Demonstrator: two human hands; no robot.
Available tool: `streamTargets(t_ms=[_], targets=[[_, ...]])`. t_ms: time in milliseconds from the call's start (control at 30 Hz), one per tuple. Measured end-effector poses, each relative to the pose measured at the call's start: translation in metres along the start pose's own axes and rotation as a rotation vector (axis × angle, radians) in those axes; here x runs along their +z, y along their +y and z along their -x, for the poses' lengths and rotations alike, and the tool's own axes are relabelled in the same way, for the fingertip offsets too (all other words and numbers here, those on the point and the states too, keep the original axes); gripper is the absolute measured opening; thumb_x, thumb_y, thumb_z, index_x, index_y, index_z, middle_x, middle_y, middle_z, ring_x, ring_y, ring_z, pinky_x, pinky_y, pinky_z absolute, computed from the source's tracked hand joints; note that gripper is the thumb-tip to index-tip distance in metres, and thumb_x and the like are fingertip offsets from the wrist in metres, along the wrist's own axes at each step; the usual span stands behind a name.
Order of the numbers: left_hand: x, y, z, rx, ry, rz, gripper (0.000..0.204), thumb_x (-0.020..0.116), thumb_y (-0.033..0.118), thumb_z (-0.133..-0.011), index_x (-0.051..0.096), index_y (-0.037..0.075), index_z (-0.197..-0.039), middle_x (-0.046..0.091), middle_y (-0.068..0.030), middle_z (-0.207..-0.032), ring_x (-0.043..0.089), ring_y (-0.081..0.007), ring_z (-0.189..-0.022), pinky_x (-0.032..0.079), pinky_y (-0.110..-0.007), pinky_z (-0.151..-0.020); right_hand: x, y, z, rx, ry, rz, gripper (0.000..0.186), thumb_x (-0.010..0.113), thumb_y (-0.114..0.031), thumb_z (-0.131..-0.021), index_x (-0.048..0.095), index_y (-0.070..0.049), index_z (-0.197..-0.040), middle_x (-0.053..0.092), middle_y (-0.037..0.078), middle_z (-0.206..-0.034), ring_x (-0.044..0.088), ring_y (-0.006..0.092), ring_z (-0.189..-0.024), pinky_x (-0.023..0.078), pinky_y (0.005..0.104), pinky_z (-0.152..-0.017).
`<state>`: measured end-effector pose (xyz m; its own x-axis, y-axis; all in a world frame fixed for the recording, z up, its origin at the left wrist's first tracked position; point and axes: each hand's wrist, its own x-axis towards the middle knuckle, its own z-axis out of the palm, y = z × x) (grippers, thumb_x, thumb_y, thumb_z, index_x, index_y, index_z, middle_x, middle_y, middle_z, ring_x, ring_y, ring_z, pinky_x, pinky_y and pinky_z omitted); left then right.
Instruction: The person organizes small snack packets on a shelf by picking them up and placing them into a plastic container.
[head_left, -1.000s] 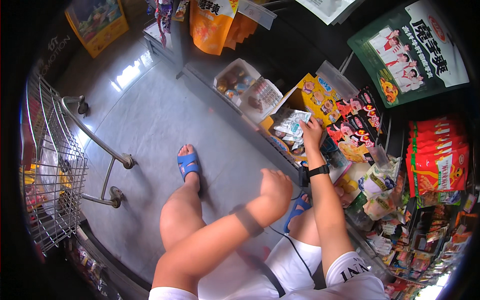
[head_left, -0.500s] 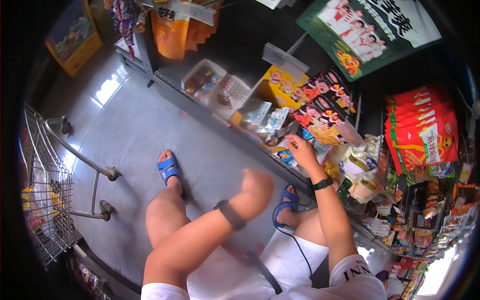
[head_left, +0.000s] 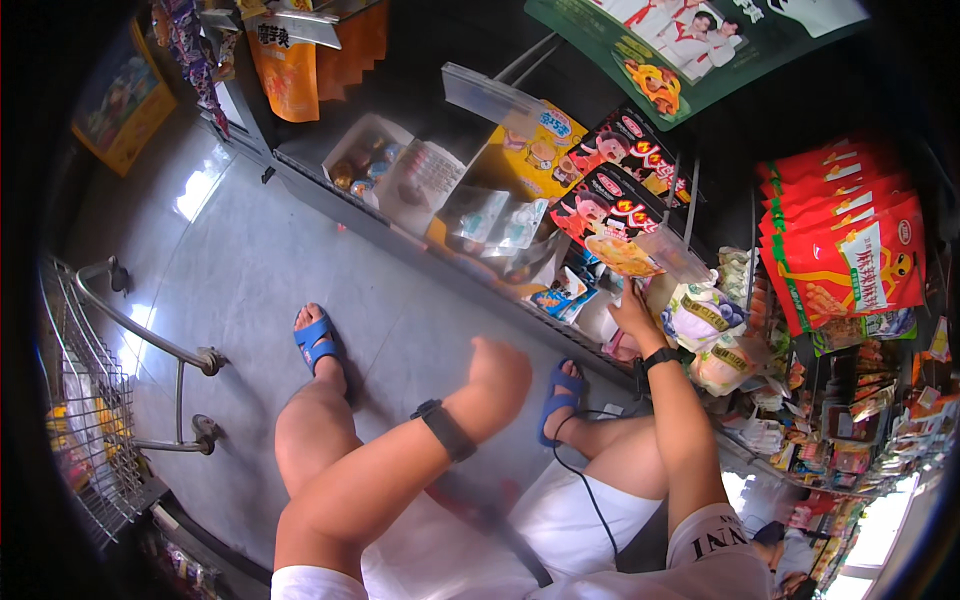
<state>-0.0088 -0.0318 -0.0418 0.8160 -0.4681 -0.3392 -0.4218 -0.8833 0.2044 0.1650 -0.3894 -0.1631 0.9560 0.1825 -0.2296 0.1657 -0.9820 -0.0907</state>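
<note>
My right hand (head_left: 632, 312) reaches into the low shelf, over small packets in front of the black snack boxes. Its visible fingers look stretched out, though the tips are partly lost among the packets. A blue-and-white packet (head_left: 563, 297) lies just left of it. On its right sit white fruit-print bags (head_left: 705, 315). My left hand (head_left: 500, 380) hangs above the floor in front of my legs, away from the shelf. It is blurred and bent at the wrist, so its fingers do not show clearly. Each wrist wears a black strap.
A black box with a red cartoon print (head_left: 610, 225) and a yellow box (head_left: 530, 150) stand on the shelf. Left of them are clear-topped pouches (head_left: 490, 220) and an open white carton (head_left: 370, 150). Red snack bags (head_left: 850, 240) hang at right. A wire cart (head_left: 90, 400) stands at left.
My right hand has moved from above the blue-and-white packet rightward and lower, in among the packets by the fruit-print bags. My left hand has shifted only slightly. The view has turned a little.
</note>
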Motion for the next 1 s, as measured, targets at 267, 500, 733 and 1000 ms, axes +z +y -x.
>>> streamTargets(t_ms=[267,500,733,1000], targets=[[0.012,-0.007,-0.004,-0.011,0.075,0.009,0.015,0.066,0.015,-0.083,0.067,0.011,-0.098,0.069,-0.0063,-0.094,0.068,-0.0242,-0.09,0.047,-0.037,-0.076,-0.005,-0.016,-0.013,0.024,-0.034,0.013,0.087,0.075,-0.026,-0.082,0.027,0.001,-0.149,0.026,0.031,-0.155,0.017,0.0481,-0.147,0.017,0.0521,-0.121],[0.011,-0.005,-0.004,0.009,0.132,0.033,0.015,0.066,0.015,-0.082,0.065,0.01,-0.096,0.068,-0.0057,-0.093,0.067,-0.0234,-0.09,0.047,-0.037,-0.077,0.014,0.041,-0.032,0.108,0.061,-0.089,0.095,0.079,-0.024,-0.079,0.023,0.002,-0.151,0.027,0.03,-0.156,0.022,0.0443,-0.147,0.022,0.0453,-0.121],[-0.009,-0.017,0.009,-0.025,0.062,0.054,0.02,0.069,0.015,-0.081,0.066,0.009,-0.099,0.068,-0.0072,-0.098,0.067,-0.0237,-0.094,0.048,-0.038,-0.079,0.028,0.035,-0.028,0.08,0.09,-0.122,0.101,0.079,-0.022,-0.079,0.016,0.0,-0.155,0.025,0.029,-0.157,0.023,0.0437,-0.147,0.028,0.0434,-0.119],[-0.004,-0.015,0.008,-0.062,0.055,0.091,0.021,0.069,0.015,-0.081,0.067,0.009,-0.101,0.069,-0.0083,-0.101,0.068,-0.0248,-0.096,0.047,-0.038,-0.082,0.024,0.007,-0.033,0.184,0.015,-0.067,0.09,0.076,-0.02,-0.08,0.026,-0.001,-0.152,0.029,0.028,-0.155,0.029,0.044,-0.144,0.03,0.0446,-0.118]])
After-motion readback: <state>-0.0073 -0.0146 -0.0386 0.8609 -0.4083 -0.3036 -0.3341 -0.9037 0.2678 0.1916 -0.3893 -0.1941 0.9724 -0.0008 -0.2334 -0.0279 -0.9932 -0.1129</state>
